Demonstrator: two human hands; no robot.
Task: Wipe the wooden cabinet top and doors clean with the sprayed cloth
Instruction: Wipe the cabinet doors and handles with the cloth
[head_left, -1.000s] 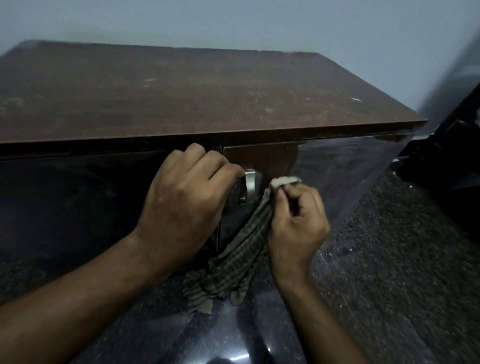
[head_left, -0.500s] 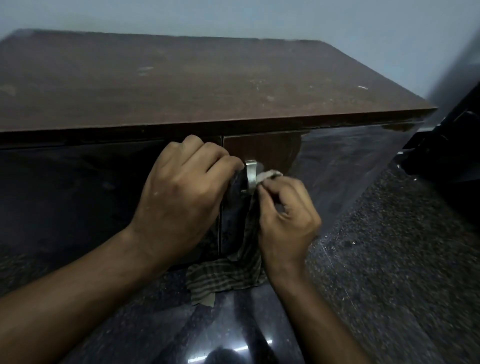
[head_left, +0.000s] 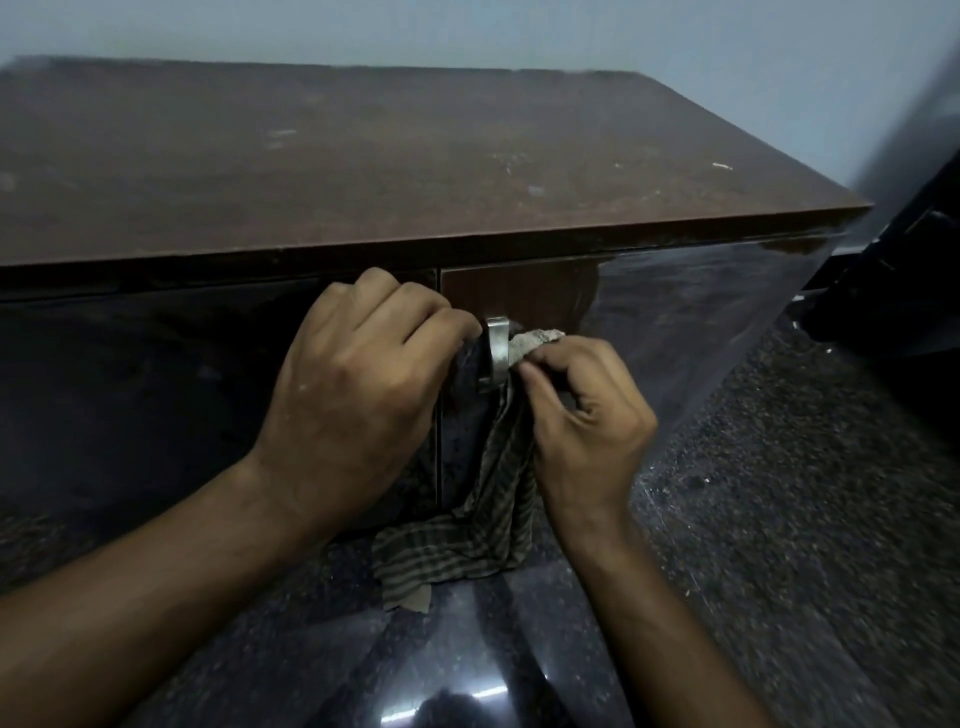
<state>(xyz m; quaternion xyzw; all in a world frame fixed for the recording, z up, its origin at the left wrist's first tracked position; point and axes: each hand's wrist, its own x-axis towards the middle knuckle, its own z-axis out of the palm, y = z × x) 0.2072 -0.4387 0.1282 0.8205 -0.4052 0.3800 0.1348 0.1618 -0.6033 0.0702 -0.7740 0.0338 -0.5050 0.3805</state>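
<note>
The wooden cabinet has a dusty brown top (head_left: 363, 171) and glossy dark doors (head_left: 130, 389). A metal handle (head_left: 497, 348) stands on the right door near the centre seam. A striped grey-green cloth (head_left: 467, 540) runs behind the handle and hangs down to the floor. My right hand (head_left: 587, 426) pinches the cloth's pale upper end just right of the handle. Left of the handle, my left hand (head_left: 353, 395) is curled, and its fingertips hold a dark fold of the cloth there.
The cabinet stands against a pale wall (head_left: 467, 31). Polished dark speckled floor (head_left: 779, 519) spreads in front and to the right. A black object (head_left: 909, 270) sits on the floor just beyond the cabinet's right end.
My right hand has carried the cloth's upper end up and left to the handle, and the cloth now passes behind it. My left hand stayed beside the handle and took hold of the cloth.
</note>
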